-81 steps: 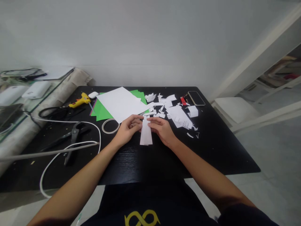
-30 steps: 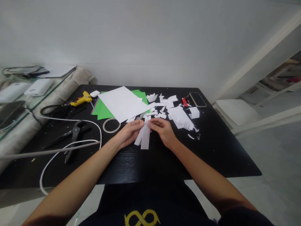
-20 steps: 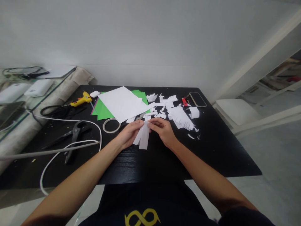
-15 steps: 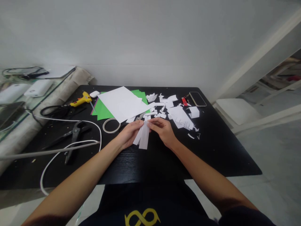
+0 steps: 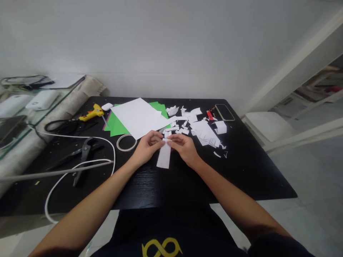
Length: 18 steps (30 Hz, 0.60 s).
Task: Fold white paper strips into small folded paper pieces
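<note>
Both hands pinch the upper end of a white paper strip (image 5: 164, 157) above the near middle of the black table. My left hand (image 5: 148, 147) is closed on its left edge, thumb on top. On the right edge, my right hand (image 5: 184, 147) is closed the same way, its thumb close to the other. The strip's lower end hangs free toward me. Just beyond my fingertips lie small white paper scraps (image 5: 184, 131). A large white sheet (image 5: 139, 117) rests on green sheets (image 5: 115, 125) to the upper left.
Left on the black table (image 5: 241, 178) are a yellow glue gun (image 5: 93, 112), a tape roll (image 5: 127, 142), dark pliers-like tools (image 5: 85, 153) and a white cable (image 5: 114, 153). To the right lie cut paper pieces (image 5: 205, 132), a red tool (image 5: 209, 115) and a phone (image 5: 224, 112).
The paper, fanned out in two overlapping strips before, now shows as a single strip. My left hand has turned, bringing its thumb over the top end.
</note>
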{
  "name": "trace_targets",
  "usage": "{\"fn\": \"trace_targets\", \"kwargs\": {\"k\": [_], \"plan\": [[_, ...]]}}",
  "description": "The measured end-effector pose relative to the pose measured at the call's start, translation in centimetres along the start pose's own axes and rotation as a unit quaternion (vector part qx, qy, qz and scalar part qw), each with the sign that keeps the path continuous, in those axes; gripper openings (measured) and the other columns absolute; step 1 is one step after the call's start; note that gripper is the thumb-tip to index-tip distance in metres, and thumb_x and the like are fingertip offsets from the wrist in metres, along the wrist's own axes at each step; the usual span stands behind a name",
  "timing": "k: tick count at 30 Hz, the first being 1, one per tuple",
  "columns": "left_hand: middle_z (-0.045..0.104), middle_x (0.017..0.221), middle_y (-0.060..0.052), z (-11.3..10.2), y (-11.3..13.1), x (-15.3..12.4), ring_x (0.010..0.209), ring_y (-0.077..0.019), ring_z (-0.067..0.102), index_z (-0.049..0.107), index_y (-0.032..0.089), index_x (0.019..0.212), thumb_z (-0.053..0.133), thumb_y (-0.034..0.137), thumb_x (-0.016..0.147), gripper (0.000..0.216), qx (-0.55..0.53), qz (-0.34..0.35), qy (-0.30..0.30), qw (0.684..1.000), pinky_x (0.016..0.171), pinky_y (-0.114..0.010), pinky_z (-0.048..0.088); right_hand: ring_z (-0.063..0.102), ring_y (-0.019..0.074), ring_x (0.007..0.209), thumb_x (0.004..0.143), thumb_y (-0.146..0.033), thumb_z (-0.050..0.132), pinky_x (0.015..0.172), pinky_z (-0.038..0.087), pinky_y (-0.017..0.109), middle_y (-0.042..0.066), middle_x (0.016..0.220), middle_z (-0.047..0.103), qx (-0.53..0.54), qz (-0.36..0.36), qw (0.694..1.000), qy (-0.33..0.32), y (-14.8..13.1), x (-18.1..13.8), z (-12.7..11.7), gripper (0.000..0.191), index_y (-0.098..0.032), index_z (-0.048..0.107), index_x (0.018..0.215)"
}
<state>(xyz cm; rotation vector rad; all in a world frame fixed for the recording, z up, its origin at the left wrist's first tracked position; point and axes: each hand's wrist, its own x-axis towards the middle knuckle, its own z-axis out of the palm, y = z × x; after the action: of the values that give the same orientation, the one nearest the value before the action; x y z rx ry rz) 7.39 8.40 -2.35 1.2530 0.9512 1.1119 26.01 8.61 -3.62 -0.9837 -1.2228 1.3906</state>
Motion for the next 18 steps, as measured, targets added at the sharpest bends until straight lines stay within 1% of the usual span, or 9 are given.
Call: {"fn": "trace_targets", "kwargs": {"k": [3, 7, 10, 13, 15, 18], "plan": [[0.067, 0.069, 0.003, 0.09, -0.26, 0.1, 0.062, -0.0128, 0.06, 0.062, 0.02, 0.095, 0.08, 0.026, 0.079, 0.025, 0.016, 0.011, 0.01, 1.0, 0.065, -0.027, 0.045, 0.069, 0.0176, 0.068, 0.072, -0.04, 0.087, 0.065, 0.06, 0.032, -0.001, 0.075, 0.071, 0.0, 0.006, 1.0, -0.007, -0.08, -0.08, 0.18, 0.031, -0.023, 0.07, 0.092], [0.063, 0.065, 0.004, -0.03, -0.44, 0.23, 0.061, -0.0119, 0.056, 0.062, 0.02, 0.09, 0.079, 0.026, 0.081, 0.02, 0.028, 0.037, 0.028, 0.999, 0.065, -0.026, 0.042, 0.07, 0.0189, 0.069, 0.076, -0.044, 0.083, 0.064, 0.062, 0.033, -0.002, 0.073, 0.07, -0.003, 0.014, 0.999, -0.037, -0.33, -0.31, 0.45, 0.03, -0.024, 0.064, 0.088], [0.066, 0.07, 0.002, -0.19, -0.43, 0.24, 0.065, -0.0131, 0.058, 0.067, 0.019, 0.089, 0.079, 0.025, 0.082, 0.014, 0.033, 0.044, 0.028, 0.998, 0.067, -0.027, 0.043, 0.07, 0.0189, 0.07, 0.078, -0.044, 0.082, 0.065, 0.062, 0.034, -0.001, 0.073, 0.071, -0.018, -0.001, 0.999, -0.041, -0.48, -0.39, 0.5, 0.026, -0.024, 0.068, 0.086], [0.069, 0.074, -0.001, -0.37, -0.48, 0.22, 0.068, -0.0141, 0.059, 0.073, 0.019, 0.09, 0.078, 0.025, 0.082, 0.011, 0.027, 0.035, 0.03, 0.999, 0.071, -0.029, 0.046, 0.071, 0.0199, 0.076, 0.079, -0.041, 0.08, 0.069, 0.062, 0.035, 0.002, 0.082, 0.075, -0.02, -0.015, 0.999, -0.045, -0.63, -0.37, 0.41, 0.02, -0.024, 0.075, 0.088], [0.069, 0.073, -0.001, -0.48, -0.55, 0.24, 0.067, -0.0143, 0.06, 0.075, 0.019, 0.091, 0.079, 0.026, 0.082, 0.012, 0.014, 0.022, 0.033, 0.999, 0.07, -0.029, 0.046, 0.071, 0.0201, 0.078, 0.081, -0.039, 0.077, 0.072, 0.062, 0.036, 0.002, 0.086, 0.076, -0.011, -0.018, 0.998, -0.055, -0.72, -0.36, 0.33, 0.017, -0.025, 0.077, 0.089], [0.069, 0.071, 0.0, -0.55, -0.64, 0.3, 0.063, -0.0145, 0.06, 0.075, 0.019, 0.091, 0.079, 0.028, 0.081, 0.015, -0.015, -0.002, 0.041, 0.999, 0.065, -0.028, 0.047, 0.07, 0.0196, 0.075, 0.081, -0.037, 0.074, 0.074, 0.062, 0.038, 0.002, 0.086, 0.076, -0.002, -0.022, 0.997, -0.067, -0.81, -0.41, 0.26, 0.014, -0.025, 0.078, 0.088]]}}
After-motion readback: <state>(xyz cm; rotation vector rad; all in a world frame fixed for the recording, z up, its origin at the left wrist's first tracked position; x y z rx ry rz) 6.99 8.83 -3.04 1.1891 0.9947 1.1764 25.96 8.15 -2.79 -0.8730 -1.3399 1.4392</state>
